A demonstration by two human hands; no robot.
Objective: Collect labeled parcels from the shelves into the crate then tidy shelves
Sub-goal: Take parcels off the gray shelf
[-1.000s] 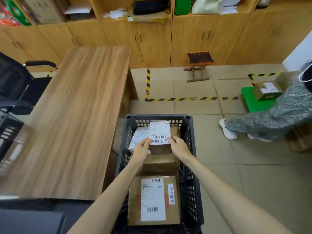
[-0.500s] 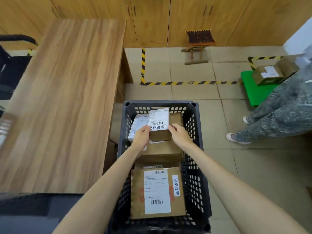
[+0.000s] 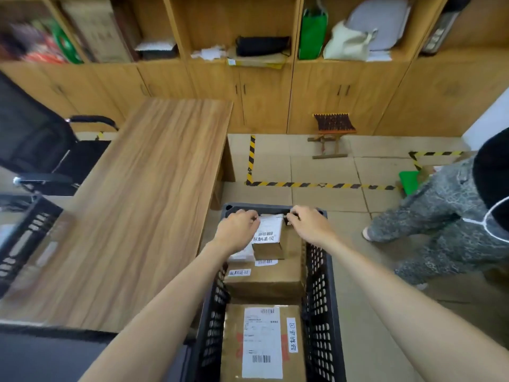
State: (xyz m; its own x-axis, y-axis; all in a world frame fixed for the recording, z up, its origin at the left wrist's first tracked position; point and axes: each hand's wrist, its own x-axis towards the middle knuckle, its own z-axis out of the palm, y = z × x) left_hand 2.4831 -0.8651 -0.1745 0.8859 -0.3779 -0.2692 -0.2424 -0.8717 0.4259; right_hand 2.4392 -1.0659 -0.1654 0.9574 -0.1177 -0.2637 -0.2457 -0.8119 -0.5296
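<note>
A black plastic crate (image 3: 319,285) stands on the floor in front of me with several brown labeled parcels in it. A large parcel (image 3: 261,343) lies at the near end and a middle parcel (image 3: 264,279) sits beyond it. On top, at the far end, lies a small labeled parcel (image 3: 268,238). My left hand (image 3: 238,227) and my right hand (image 3: 305,224) flank its far corners by the crate's far rim, fingers curled on it. A white packet (image 3: 242,255) is partly hidden under my left wrist.
A wooden desk (image 3: 137,216) runs along the crate's left side, with an office chair (image 3: 41,150) and another black crate (image 3: 24,238) further left. A person in patterned clothes (image 3: 440,230) stands close on the right. Cabinet shelves (image 3: 261,48) with bags and papers line the back wall, with a small stool (image 3: 333,133) below.
Both hands slid from the small parcel's near corners to its far corners by the crate rim. The parcel settled lower at the far end. The view lifted toward the shelves.
</note>
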